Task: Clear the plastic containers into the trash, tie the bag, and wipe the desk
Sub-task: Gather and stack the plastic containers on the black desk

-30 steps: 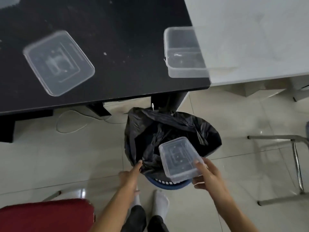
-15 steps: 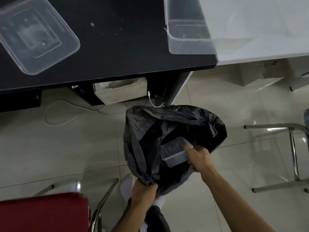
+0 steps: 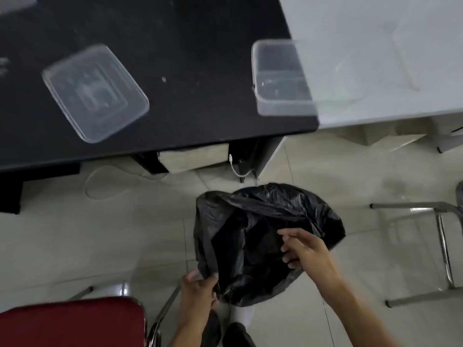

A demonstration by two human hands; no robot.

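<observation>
While one hand holds a black trash bag (image 3: 263, 221) open on the floor, clearing looks only part done.

The left hand (image 3: 198, 288) pinches the bag's near rim and pulls the mouth wide. The right hand (image 3: 307, 249) hovers over that mouth, fingers loosely spread, holding nothing. Whether anything lies inside the dark bag cannot be told. Two clear plastic containers sit well apart on the black desk (image 3: 188, 33): a flat container (image 3: 95, 92) towards the left, and a deep container (image 3: 280, 78) at the right edge, against a white table (image 3: 375, 46). The next move probably calls for the free right hand to reach up for the deep container, with the left holding the bag open. Tying and wiping are not yet begun. A red chair (image 3: 70, 321) stands bottom left.
</observation>
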